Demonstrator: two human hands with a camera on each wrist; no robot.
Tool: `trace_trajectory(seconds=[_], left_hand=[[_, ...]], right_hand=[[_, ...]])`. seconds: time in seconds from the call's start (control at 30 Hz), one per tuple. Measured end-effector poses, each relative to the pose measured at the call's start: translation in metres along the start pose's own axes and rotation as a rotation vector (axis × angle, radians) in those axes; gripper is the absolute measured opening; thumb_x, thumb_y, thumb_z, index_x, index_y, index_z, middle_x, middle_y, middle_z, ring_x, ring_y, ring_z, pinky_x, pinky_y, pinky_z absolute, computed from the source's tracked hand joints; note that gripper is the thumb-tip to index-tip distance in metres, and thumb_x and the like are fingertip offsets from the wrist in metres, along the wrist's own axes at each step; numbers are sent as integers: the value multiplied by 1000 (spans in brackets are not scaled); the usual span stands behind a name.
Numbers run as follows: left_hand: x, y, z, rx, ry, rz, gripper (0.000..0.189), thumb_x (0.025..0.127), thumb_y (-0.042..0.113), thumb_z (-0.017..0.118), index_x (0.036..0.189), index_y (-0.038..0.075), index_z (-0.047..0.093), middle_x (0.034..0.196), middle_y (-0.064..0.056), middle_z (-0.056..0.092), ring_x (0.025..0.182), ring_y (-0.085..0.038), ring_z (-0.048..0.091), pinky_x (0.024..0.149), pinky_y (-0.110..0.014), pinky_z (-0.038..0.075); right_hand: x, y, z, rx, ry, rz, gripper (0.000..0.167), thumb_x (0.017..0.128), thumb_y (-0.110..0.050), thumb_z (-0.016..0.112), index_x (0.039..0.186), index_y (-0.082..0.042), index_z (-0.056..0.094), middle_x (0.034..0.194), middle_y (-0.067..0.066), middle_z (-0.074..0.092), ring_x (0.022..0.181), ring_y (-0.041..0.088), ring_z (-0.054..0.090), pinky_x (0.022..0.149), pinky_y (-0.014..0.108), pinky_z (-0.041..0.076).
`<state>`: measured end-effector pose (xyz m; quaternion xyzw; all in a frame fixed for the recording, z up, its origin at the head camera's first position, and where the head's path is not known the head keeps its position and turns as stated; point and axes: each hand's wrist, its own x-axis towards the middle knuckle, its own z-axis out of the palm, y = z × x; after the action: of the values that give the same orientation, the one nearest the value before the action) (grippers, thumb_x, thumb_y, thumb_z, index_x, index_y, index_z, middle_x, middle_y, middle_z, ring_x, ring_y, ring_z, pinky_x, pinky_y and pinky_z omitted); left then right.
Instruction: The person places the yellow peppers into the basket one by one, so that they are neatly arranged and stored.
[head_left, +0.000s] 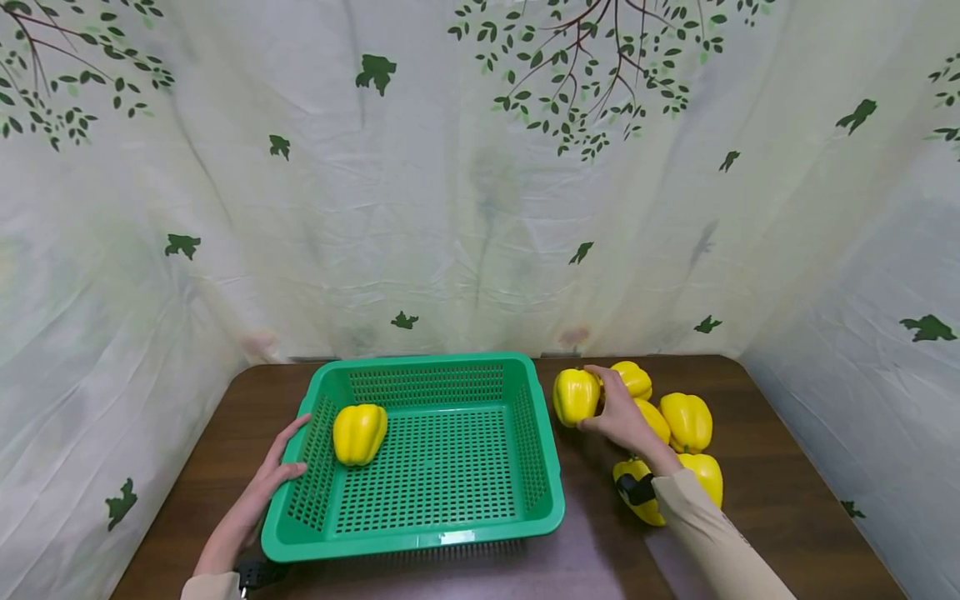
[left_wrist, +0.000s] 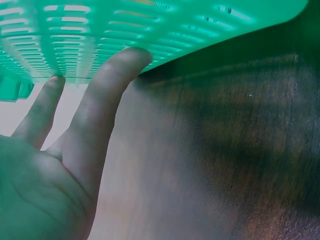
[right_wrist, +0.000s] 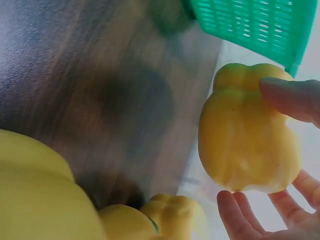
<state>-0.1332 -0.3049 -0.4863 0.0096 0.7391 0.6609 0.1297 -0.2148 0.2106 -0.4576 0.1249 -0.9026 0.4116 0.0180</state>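
Note:
My right hand [head_left: 621, 414] grips a yellow bell pepper [head_left: 576, 397], the thumb on one side and fingers on the other. The right wrist view shows this bell pepper [right_wrist: 250, 130] held above the tabletop, beside a corner of the basket. My left hand [head_left: 273, 467] touches the left side of the green plastic basket [head_left: 420, 543], its fingers fairly straight. In the left wrist view those fingers [left_wrist: 95, 107] meet the slotted outer wall. Inside the basket, toward its left, lies one yellow bell pepper [head_left: 360, 435].
Several more yellow bell peppers [head_left: 686, 422] lie grouped on the brown wooden table [head_left: 780, 500], right of the basket, some partly behind my right hand and forearm. A pale leaf-patterned curtain [head_left: 480, 250] hangs behind the table and along both sides.

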Motion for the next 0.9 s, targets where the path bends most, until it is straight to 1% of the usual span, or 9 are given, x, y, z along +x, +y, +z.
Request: trace_trajectory(seconds=[0.2, 0.33, 0.53, 0.67, 0.9], left_hand=[[0, 0, 1, -2, 1, -4, 61, 100, 17, 36, 152, 31, 6, 152, -21, -4, 117, -44, 41, 83, -49, 50], [-1, 0, 1, -5, -3, 2, 61, 100, 17, 35, 152, 31, 6, 152, -21, -4, 116, -43, 42, 83, -49, 50], [-1, -1, 1, -1, -4, 19, 61, 100, 17, 35, 152, 31, 7, 152, -21, -3, 116, -43, 42, 83, -47, 50], [-1, -2, 0, 4, -6, 27, 60, 100, 17, 35, 152, 30, 7, 152, -21, -2, 117, -43, 40, 83, -45, 49], [-1, -1, 0, 8, 0, 17, 60, 100, 18, 35, 152, 30, 7, 152, -21, -3, 117, -44, 39, 84, -47, 49]], right_hand=[[-1, -6, -6, 21, 0, -27, 87, 68, 1, 80, 141, 1, 32, 137, 24, 33, 118, 38, 42, 97, 55, 38], [-1, -9, -9, 31, 4, -41, 87, 68, 0, 80, 141, 1, 32, 134, 24, 33, 115, 38, 43, 96, 55, 40], [-2, -15, -11, 73, 4, -48, 87, 70, 1, 79, 141, 2, 30, 132, 23, 30, 113, 38, 42, 95, 54, 41], [-2, -21, -14, 90, 3, -57, 87, 71, 0, 79, 141, 3, 29, 132, 23, 28, 113, 38, 41, 94, 55, 41], [-2, -34, -15, 107, 6, -82, 88, 71, -3, 79, 143, 0, 29, 134, 23, 29, 113, 38, 43, 94, 54, 42]])
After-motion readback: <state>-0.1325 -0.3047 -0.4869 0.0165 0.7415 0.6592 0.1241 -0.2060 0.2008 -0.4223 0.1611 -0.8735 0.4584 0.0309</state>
